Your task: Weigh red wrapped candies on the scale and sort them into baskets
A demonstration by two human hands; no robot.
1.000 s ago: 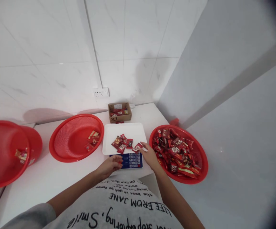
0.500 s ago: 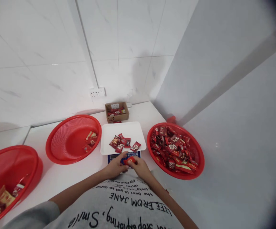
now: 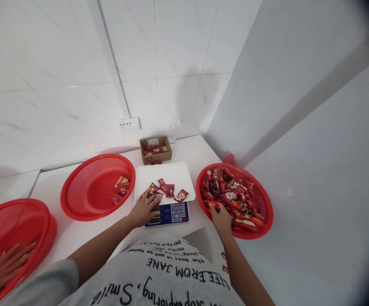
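Observation:
My left hand (image 3: 143, 210) lies over the front left of the white weighing tray (image 3: 171, 170), fingers spread and touching a dark red snack packet (image 3: 153, 189). More small red packets (image 3: 170, 190) lie on the tray to its right. Below the tray shows the blue keypad of the scale (image 3: 179, 213), partly covered by my left thumb. At the front left rim of the right-hand red basket (image 3: 265, 225), my right hand (image 3: 221, 220) is closed on a small red packet (image 3: 214, 205). That basket is heaped with red snack packets (image 3: 230, 195).
Left of the scale stands a red basket (image 3: 85, 191) with a few packets. Another person's hand (image 3: 9, 267) reaches into a further red basket (image 3: 47, 212) at far left. Behind the tray is a cardboard box (image 3: 156, 158) of packets, against the tiled wall (image 3: 91, 114).
My hands have parted from above the scale keypad. The right carried the red packet to the right basket; the left moved onto the tray packets. Another person's hand has entered the far-left basket.

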